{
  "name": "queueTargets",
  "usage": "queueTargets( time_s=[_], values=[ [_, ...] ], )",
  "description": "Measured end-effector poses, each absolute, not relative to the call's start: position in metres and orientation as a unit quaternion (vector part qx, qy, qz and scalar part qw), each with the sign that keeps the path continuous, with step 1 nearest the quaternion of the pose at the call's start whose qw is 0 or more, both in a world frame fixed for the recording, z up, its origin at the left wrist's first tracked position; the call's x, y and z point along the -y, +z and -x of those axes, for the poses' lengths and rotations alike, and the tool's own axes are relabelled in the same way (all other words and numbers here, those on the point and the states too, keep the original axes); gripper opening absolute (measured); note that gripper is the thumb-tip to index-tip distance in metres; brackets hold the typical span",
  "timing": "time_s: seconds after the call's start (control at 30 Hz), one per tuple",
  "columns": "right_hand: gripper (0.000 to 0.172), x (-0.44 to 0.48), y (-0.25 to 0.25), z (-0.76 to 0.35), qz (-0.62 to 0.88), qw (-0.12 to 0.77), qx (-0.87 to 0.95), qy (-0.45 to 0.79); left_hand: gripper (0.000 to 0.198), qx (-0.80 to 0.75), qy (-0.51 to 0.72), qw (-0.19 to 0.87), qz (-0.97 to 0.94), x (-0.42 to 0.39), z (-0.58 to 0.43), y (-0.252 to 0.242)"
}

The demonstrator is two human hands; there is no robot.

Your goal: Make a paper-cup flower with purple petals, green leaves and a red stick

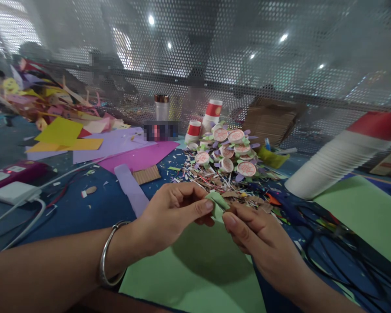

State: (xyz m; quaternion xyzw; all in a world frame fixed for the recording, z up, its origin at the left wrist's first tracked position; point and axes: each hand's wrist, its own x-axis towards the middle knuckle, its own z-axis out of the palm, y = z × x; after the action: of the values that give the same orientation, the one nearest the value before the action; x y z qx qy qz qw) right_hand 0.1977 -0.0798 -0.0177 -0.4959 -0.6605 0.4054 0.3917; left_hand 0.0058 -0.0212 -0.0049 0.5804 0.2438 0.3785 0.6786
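Between both hands is a small folded piece of green paper [217, 206], held above a large green sheet [195, 278]. My left hand [174, 213], with a silver bangle at the wrist, pinches its left side between thumb and fingers. The fingertips of my right hand [254, 230] are closed on its lower right edge. Just beyond the hands lies a heap of paper scraps [211, 180], and behind it are piled several round white pieces [227, 151] with red print and green and purple paper tabs.
A tilted stack of paper cups [339, 158] and black cables [332, 256] are on the right. To the left lie a purple paper strip [130, 187], a corrugated cardboard piece [147, 174], coloured sheets [60, 131] and a white adapter [14, 193]. A perforated metal screen [195, 48] rises behind.
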Motion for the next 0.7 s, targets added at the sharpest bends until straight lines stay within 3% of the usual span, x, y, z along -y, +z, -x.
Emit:
queueTargets(
  time_s=[0.7],
  values=[
    [0.036, 0.0840, -0.0168, -0.2009, 0.480, 0.382, 0.646, 0.453, 0.020, -0.273, 0.370, 0.690, -0.560, 0.0281, -0.0087, -0.0081]
  ],
)
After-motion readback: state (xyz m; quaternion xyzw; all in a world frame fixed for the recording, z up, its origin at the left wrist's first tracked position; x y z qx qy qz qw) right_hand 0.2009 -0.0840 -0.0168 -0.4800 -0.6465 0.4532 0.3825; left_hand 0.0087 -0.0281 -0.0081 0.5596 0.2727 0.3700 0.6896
